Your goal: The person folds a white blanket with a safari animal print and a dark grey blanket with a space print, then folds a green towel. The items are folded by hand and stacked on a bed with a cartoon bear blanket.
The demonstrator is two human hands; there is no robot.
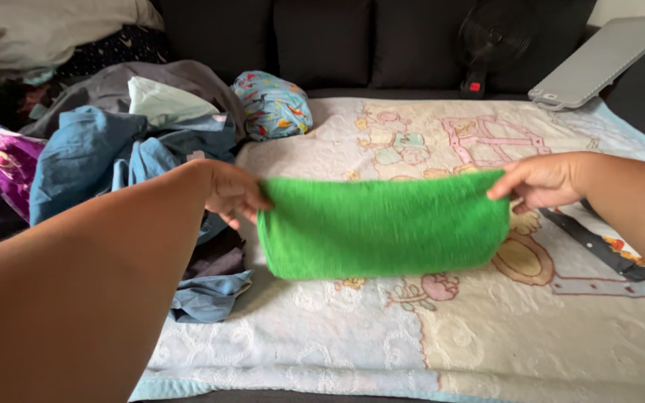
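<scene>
A dark sofa [322, 41] fills the back of the view from ten to two o'clock. Spread over the seat in front of it lies a pale blanket [487, 328] printed with faded cartoon figures, covering the middle and the whole stretch from three to six o'clock. At nine to eleven o'clock sits a heap of clothes [106, 142] in blue, grey, purple and mint, spilling onto the blanket's left edge. A grey flat board [602, 56] leans at one o'clock, just beside a small black fan [490, 37] at twelve to one o'clock. A rolled patterned bundle [272, 104] in light blue rests at eleven o'clock, against the heap.

At the centre, a green towel [382, 224] is held stretched out flat between the two hands, its lower edge blurred and close over the blanket. The left hand [229, 190], at nine o'clock of the towel, pinches its upper left corner with fingers curled around the cloth. The right hand [543, 179], at three o'clock, pinches the upper right corner between thumb and fingers.
</scene>
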